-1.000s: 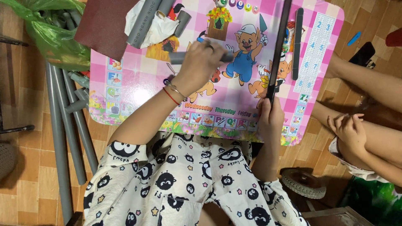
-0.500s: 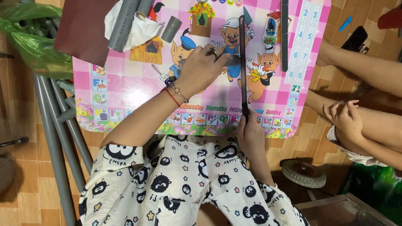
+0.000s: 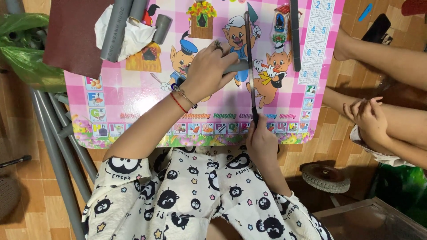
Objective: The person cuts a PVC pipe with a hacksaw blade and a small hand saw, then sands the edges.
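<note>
Head view, left hand (image 3: pixel 209 71) fingers gripping grey pipe (image 3: pixel 235 67), right hand (image 3: pixel 262 140) fingers gripping hacksaw (image 3: pixel 250 66)

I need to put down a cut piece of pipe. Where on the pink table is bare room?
Free: the pink table between the maroon sheet and the left hand, and below the saw toward the right edge. Crowded: the top left, with grey pipes and white rag.

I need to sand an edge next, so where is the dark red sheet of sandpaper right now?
In the head view the sandpaper lies at the upper left, over the pink table's corner, between the green bag and the grey pipes.
</note>
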